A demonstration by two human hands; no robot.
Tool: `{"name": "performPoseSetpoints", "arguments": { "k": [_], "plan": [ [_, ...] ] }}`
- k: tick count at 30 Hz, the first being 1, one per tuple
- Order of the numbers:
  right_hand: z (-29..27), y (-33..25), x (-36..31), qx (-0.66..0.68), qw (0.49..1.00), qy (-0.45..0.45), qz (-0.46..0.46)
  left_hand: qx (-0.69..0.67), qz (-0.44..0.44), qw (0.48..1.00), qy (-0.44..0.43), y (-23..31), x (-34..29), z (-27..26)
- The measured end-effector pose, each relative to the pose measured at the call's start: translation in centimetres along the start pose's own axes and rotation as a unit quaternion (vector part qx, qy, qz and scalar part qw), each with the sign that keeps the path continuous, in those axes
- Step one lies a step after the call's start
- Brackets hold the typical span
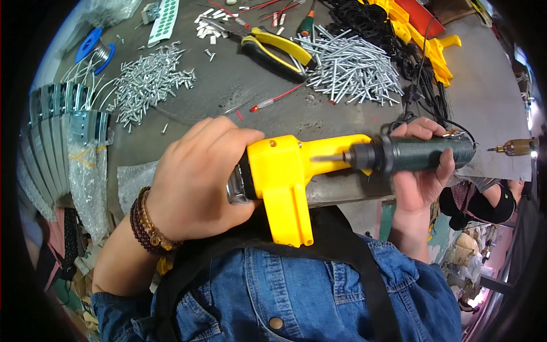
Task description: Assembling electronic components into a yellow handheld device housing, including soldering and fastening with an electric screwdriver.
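My left hand (199, 176), with beaded bracelets at the wrist, is wrapped round the black and clear end of a yellow plastic housing (279, 171). The housing has screw holes, a short block pointing down and a long arm reaching right. In my right hand (421, 176) is a dark green electric screwdriver (424, 154), held level with fingers and thumb round its body. Its bit points left, blurred, and overlaps the housing's arm in view; whether it touches I cannot tell. Both are held over the near edge of the grey workbench (222, 85).
Short screws (151, 80) lie piled at left, long screws (353, 65) at centre right. Between them rest yellow-black pliers (276, 54) and a red-wired part (273, 102). Yellow housings (436, 51) and black cables stand far right; wired metal strips (85, 125) at left. Another person (484, 202) is at right.
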State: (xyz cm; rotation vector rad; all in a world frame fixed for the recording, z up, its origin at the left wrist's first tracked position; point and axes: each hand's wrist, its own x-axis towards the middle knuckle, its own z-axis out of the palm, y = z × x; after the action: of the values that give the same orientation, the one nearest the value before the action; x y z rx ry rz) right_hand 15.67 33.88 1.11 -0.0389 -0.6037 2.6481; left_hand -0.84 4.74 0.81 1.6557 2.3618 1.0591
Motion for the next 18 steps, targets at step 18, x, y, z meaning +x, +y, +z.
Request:
{"name": "performPoseSetpoints", "arguments": {
  "k": [18],
  "plan": [
    [0.2, 0.6, 2.2, -0.01, 0.999, 0.002, 0.031, -0.006, 0.024, 1.0, -0.01, -0.3, 0.2, 0.0]
  ]
}}
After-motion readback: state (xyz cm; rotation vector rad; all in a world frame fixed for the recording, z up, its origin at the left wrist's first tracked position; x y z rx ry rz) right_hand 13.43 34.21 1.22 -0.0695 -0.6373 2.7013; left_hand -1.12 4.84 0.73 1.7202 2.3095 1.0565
